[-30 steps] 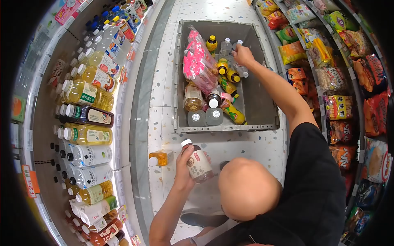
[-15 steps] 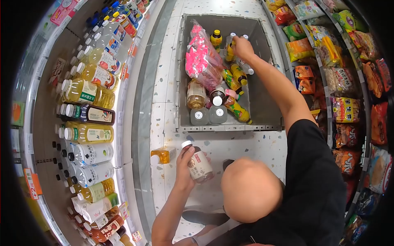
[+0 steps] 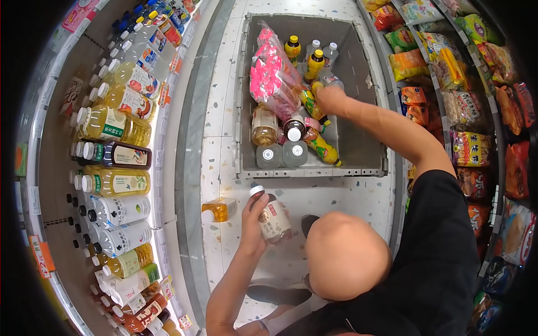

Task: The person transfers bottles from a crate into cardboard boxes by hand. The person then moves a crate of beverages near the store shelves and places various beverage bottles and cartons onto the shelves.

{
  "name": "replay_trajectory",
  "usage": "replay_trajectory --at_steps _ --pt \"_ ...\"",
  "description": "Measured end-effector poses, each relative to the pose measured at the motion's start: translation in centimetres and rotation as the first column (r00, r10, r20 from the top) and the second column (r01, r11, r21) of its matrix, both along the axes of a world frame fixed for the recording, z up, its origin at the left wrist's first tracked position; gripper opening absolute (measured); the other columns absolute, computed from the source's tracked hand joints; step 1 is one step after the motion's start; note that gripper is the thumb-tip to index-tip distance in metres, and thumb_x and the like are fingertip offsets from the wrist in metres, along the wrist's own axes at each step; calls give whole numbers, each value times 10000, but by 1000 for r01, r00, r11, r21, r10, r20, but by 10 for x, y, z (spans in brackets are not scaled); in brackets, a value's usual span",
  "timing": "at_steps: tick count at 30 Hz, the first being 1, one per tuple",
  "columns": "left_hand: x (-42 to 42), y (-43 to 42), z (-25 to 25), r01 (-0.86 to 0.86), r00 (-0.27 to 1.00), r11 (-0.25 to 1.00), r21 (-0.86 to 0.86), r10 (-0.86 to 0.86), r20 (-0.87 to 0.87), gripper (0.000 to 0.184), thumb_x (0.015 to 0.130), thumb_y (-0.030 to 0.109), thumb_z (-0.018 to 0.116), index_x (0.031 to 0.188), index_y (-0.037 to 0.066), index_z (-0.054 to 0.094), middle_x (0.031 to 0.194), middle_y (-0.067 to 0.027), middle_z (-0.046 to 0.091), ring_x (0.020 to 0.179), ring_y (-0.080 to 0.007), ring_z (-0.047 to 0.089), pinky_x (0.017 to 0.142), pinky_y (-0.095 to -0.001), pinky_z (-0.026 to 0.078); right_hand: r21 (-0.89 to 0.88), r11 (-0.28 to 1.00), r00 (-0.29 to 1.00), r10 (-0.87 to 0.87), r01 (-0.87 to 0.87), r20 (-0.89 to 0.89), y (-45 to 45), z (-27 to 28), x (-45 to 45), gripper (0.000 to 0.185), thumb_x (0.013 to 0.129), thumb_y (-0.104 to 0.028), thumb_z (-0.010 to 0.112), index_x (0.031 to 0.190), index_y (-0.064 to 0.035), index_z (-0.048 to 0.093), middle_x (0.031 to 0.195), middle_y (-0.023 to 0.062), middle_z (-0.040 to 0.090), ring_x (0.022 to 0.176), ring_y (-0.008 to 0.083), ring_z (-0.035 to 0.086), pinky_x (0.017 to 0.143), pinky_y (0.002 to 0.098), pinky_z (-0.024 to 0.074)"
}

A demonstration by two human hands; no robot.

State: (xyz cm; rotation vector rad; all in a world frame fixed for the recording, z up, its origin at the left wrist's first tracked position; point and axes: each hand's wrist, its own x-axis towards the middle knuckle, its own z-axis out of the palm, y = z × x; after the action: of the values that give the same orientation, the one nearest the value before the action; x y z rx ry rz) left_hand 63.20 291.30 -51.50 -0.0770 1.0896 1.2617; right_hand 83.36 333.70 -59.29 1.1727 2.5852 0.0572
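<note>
My left hand (image 3: 253, 227) is wrapped round a dark bottle (image 3: 273, 219) with a cream label and white cap, held over the floor. My right hand (image 3: 330, 101) reaches into the grey crate (image 3: 314, 172), its fingers closed at a yellow bottle (image 3: 315, 88) that they mostly hide. Just beyond it, another yellow bottle (image 3: 314, 64) stands upright beside clear bottles (image 3: 329, 55). A pink-patterned plastic bag (image 3: 273, 78) leans along the crate's left side. Below the bag are an amber bottle (image 3: 264, 126), a dark white-capped bottle (image 3: 295, 128) and a tilted yellow-green bottle (image 3: 323, 149).
Drinks shelves (image 3: 162, 168) run along the left, packed with bottles. Snack packets fill the shelves (image 3: 443, 134) on the right. On the floor (image 3: 218, 173) lies an orange-yellow bottle (image 3: 219, 210), left of the dark one. A head (image 3: 347, 255) appears at lower centre.
My right hand has let go of one yellow bottle, now upright among the clear ones, and moved down to another. The left hand keeps its bottle.
</note>
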Motion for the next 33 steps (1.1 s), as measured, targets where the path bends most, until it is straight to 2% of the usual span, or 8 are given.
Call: replay_trajectory --at_steps 7,14,17,18,25,29,31,33 --pt "4 2 6 33 999 999 20 -32 -41 463 1029 302 760 1326 34 527 1051 -207 731 876 -315 785 780 -456 682 172 943 845 -163 286 -509 60 23 -6 306 927 -223 725 1142 -15 659 970 230 786 947 418 781 800 550 620" --pt "6 -2 1 19 996 1000 17 -17 -83 435 1044 337 720 1295 32 537 1049 -216 740 864 -318 790 776 -460 688 217 972 910 10 87 -413 -1 62 -24 270 889 -200 754 1077 -17 688 897 215 786 849 405 792 720 522 629" --pt "8 -4 -2 22 993 1000 2 -22 -117 416 1062 359 680 1275 30 540 1034 -206 748 852 -318 792 768 -457 691 -281 960 1000 -4 0 -16 -21 18 -27 324 800 -289 801 982 -23 828 869 198 795 805 363 804 694 500 654" --pt "7 -4 -2 25 992 1000 -7 -26 -122 417 1062 357 679 1277 29 538 1037 -207 748 855 -320 793 768 -455 691 -656 698 946 -97 285 308 -23 2 -27 474 777 -423 877 923 23 803 904 210 799 762 354 787 683 519 633" --pt "8 -1 2 26 994 999 21 -23 -111 429 1050 344 709 1309 58 522 1042 -206 748 859 -319 795 757 -448 693 -607 779 979 -204 157 -9 -73 -74 9 562 743 -486 909 999 5 818 951 153 809 799 255 790 731 406 639" --pt "9 -7 7 16 995 999 29 -13 -95 400 1050 341 712 1276 66 529 1035 -197 742 856 -309 795 745 -447 694 -717 653 967 -106 244 232 -68 -15 -9 493 754 -494 854 973 -54 819 893 136 786 791 274 778 696 451 637" --pt "4 -10 1 18 999 999 32 -17 -48 476 1034 300 747 1345 19 522 1063 -206 733 892 -316 788 784 -445 678 -787 368 864 -114 496 491 -68 6 0 562 785 -499 817 1168 -90 776 1034 135 787 873 271 769 739 436 632" --pt "6 -11 -2 34 999 999 31 -33 -42 465 1032 298 751 1333 19 532 1068 -208 731 898 -315 786 790 -449 681 -742 446 822 24 501 569 -67 3 4 526 858 -508 776 1190 -101 755 1052 142 783 881 276 780 744 442 644"
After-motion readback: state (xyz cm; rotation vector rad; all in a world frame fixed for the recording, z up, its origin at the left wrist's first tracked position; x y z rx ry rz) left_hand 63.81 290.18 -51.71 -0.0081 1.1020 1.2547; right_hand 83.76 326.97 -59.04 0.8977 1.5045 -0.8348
